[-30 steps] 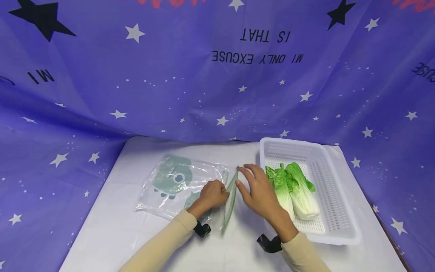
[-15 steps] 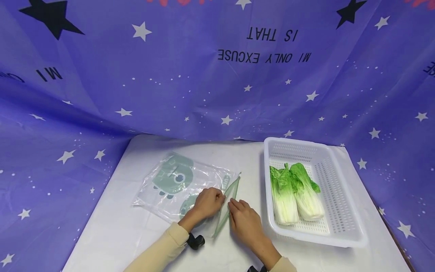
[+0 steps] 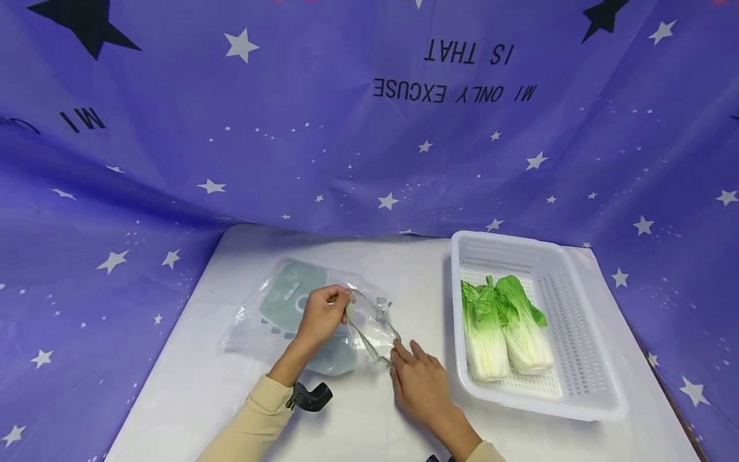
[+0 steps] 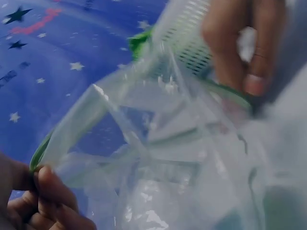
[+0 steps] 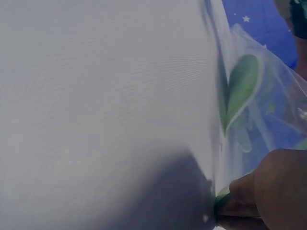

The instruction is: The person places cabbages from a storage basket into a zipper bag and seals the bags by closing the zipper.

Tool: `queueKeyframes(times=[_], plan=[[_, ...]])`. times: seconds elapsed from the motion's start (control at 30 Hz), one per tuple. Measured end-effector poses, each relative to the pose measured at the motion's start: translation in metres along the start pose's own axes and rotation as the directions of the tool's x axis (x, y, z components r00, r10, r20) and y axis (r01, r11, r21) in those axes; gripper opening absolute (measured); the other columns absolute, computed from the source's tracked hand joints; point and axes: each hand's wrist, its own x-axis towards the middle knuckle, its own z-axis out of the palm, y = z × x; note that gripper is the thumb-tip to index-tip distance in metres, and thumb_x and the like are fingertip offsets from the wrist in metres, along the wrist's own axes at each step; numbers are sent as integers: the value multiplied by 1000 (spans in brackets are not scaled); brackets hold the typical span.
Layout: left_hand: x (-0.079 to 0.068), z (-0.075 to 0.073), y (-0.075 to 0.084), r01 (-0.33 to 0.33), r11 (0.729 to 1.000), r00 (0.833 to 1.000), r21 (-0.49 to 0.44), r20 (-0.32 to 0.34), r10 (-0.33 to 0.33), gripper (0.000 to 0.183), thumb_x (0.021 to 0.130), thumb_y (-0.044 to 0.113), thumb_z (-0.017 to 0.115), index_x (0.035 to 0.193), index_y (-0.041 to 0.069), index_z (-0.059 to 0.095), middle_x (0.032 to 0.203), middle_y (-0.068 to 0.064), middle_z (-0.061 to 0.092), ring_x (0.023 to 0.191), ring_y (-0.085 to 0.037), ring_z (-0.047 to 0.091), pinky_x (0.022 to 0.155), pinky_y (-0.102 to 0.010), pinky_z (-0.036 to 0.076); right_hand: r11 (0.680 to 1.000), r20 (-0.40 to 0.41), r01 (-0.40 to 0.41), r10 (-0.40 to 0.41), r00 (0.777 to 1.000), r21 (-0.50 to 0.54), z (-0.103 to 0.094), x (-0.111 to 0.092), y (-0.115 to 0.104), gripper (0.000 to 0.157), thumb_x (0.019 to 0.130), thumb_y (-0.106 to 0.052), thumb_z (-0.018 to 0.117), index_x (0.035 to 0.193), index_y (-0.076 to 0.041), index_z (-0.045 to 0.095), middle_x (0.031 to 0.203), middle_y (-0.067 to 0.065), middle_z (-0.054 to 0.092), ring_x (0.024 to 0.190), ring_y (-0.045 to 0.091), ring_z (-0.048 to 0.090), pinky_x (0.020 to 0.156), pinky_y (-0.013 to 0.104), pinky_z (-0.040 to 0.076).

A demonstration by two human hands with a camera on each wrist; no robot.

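Plastic bag (image 3: 288, 290), see-thru w/ green cartoon print, is on the table (image 3: 185, 398), left of the white basket (image 3: 537, 406) w/ two bok choy (image 3: 526, 340) in it. L hand (image 3: 322, 312) has the green trim (image 4: 40, 153) at the mouth pinched, held up off the table; R hand (image 3: 424, 388) grips the trim's other side lower down, so the mouth's gaping. Imo it'll be super light, floppy & kinda slick, prob slides around if you only grab the body. Best hold is def that trim, one side per hand, & no hard yanking bc thin film might tear.
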Motion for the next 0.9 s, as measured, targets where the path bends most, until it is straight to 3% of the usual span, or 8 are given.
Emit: queueKeyframes(times=[0.1, 0.2, 0.33, 0.57, 0.77, 0.9], plan=[[-2, 3, -2, 2, 998, 998, 63, 66, -7, 21, 95, 7, 56, 81, 4, 71, 90, -8, 70, 49, -18, 58, 44, -23, 41, 1000, -13, -5, 5, 1000, 26, -3, 0, 0, 31, 93, -22, 63, 119, -6, 69, 134, 9, 60, 121, 40, 55, 87, 55, 49], [-4, 10, -6, -24, 991, 995, 129, 98, 11, 21, 95, 11, 59, 80, 3, 71, 77, -4, 68, 46, -13, 59, 43, -24, 42, 998, -45, 20, -17, 999, 61, -6, 1, 0, 28, 92, -18, 63, 115, -4, 70, 131, 11, 61, 120, 42, 55, 88, 57, 48], [-6, 15, -8, -71, 983, 995, 169, 78, 58, 23, 94, 13, 62, 75, 5, 71, 60, 0, 59, 44, -12, 58, 40, -24, 41, 995, -87, 61, -54, 995, 82, -14, 6, -2, 25, 90, -14, 65, 112, -3, 71, 130, 11, 62, 121, 40, 54, 91, 55, 47], [-5, 16, -6, -150, 955, 989, 255, 35, 146, 22, 91, 15, 66, 70, 12, 71, 53, 10, 54, 40, -7, 48, 39, -24, 36, 988, -159, 109, -91, 983, 113, -44, 11, -9, 24, 86, -11, 67, 108, -4, 73, 128, 11, 63, 119, 37, 56, 91, 53, 47], [-3, 16, -6, -132, 948, 991, 289, 26, 129, 11, 89, 16, 70, 78, 14, 69, 51, 14, 56, 44, -8, 52, 42, -25, 38, 976, -207, 135, -99, 973, 171, -70, 14, -8, 22, 88, -15, 68, 106, -4, 74, 123, 12, 65, 114, 36, 60, 88, 52, 49], [-4, 15, -6, -123, 949, 992, 291, 26, 121, 11, 89, 16, 68, 79, 16, 68, 51, 15, 56, 44, -9, 53, 43, -26, 38, 975, -269, 100, -44, 962, 198, -90, 15, 0, 20, 87, -17, 70, 104, -6, 74, 117, 9, 68, 108, 29, 63, 86, 46, 52]])
